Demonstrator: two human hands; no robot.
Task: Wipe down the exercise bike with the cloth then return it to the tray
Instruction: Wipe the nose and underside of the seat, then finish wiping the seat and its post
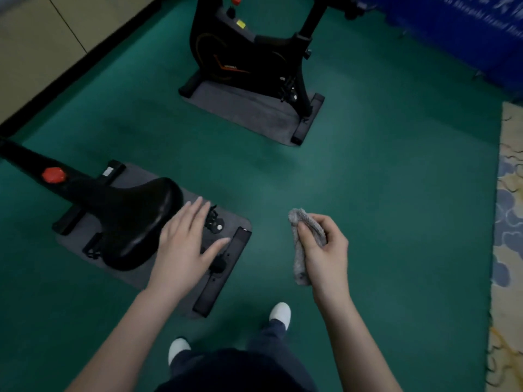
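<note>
A black exercise bike stands at the lower left, its saddle (135,219) pointing toward me and a red knob (53,175) on its frame. My left hand (184,241) hovers open with spread fingers just right of the saddle's wide end; whether it touches the saddle I cannot tell. My right hand (322,250) grips a bunched grey cloth (302,244) in the air over the green floor, to the right of the bike. No tray is in view.
A second black exercise bike (249,55) stands on a grey mat (243,111) farther ahead. The near bike rests on its own grey mat (141,273). A patterned rug (509,222) borders the right side. My white shoes (280,312) are on the green floor below.
</note>
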